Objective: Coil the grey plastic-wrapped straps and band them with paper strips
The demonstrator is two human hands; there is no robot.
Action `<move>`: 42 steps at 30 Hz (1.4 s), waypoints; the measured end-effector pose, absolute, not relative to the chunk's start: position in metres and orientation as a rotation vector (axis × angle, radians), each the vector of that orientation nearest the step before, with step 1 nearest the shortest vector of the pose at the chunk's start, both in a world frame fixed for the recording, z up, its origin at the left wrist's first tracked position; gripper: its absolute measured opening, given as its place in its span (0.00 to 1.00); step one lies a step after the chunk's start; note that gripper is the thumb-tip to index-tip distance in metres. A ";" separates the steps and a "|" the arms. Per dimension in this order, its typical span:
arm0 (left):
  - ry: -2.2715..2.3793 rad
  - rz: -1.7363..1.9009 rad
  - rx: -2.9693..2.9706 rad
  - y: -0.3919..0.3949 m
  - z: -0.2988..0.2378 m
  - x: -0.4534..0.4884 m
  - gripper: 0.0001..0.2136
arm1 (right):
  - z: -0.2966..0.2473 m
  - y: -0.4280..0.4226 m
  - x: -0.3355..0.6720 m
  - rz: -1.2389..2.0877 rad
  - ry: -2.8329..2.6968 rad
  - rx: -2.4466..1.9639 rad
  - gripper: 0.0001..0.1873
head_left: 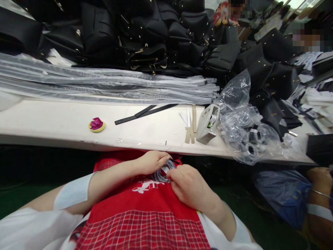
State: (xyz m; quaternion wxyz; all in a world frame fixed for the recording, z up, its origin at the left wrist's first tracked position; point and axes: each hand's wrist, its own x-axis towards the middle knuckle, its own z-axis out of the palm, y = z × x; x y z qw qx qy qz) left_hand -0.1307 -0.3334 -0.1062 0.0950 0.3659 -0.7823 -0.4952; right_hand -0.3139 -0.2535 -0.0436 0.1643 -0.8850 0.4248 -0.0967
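A coiled strap (159,175), wrapped in greyish clear film, rests at my lap against the red apron (145,203). My left hand (153,161) curls over the coil's upper left side, its fingers closed on it. From the right, my right hand (187,182) pinches the coil's edge, with the fingertips partly hidden. A short dark end pokes out above the coil between both hands. Just beyond them runs the front edge of the white-covered table (145,139).
Long film-wrapped straps (109,85) lie across the table, with black handbags (145,52) heaped behind. Nearby are two black strips (145,114), a yellow tape roll (97,125) holding magenta material, a tape dispenser (208,123) and a plastic bag (241,128) of coils. A co-worker's arm (319,194) is at right.
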 end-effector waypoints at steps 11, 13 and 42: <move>-2.193 -1.599 0.985 -0.333 -0.109 -0.130 0.19 | -0.046 -0.260 -0.303 -0.171 1.066 -2.838 0.07; -2.137 -1.666 0.944 -0.332 -0.108 -0.130 0.18 | -0.059 -0.264 -0.304 -0.258 1.139 -2.846 0.08; -2.198 -1.309 0.992 -0.310 -0.091 -0.136 0.14 | -0.123 -0.284 -0.320 -0.932 1.389 -1.333 0.16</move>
